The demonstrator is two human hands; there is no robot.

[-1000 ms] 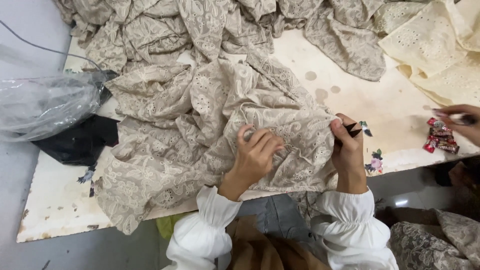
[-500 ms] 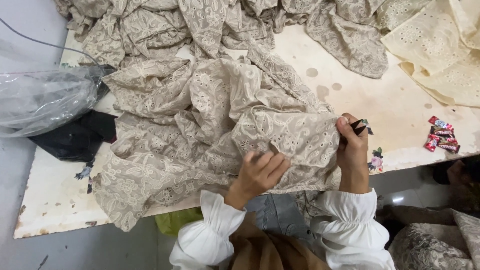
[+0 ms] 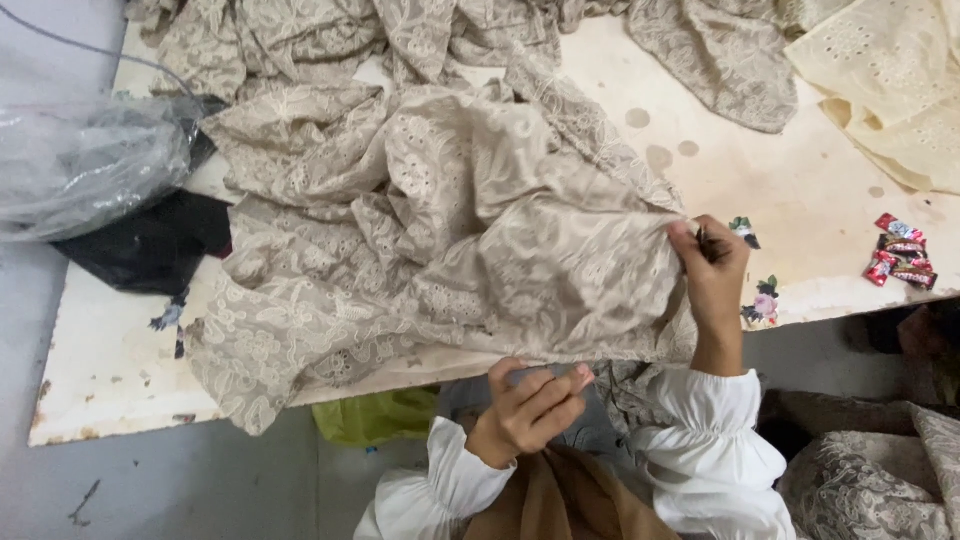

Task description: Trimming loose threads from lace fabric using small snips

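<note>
We pinch the beige lace fabric [image 3: 480, 260] edge with right hand [image 3: 712, 268] fingers (small dark tool too), left hand [image 3: 528, 408] loosely curled, holding nothing, next needs regrip.

On table [image 3: 800, 180]: cream cloth [image 3: 890, 80] far right, red wrappers [image 3: 898, 262] near edge, clear plastic bag [image 3: 85, 165] over black cloth [image 3: 150, 245] left.

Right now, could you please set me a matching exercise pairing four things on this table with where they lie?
Things:
1. beige lace cloth
2. clear plastic bag
3. red wrappers
4. cream eyelet cloth

Places:
A. top right corner
B. far left edge
C. middle, pinched by the right hand
D. right edge, near the front

Pairs: 1-C, 2-B, 3-D, 4-A
</note>
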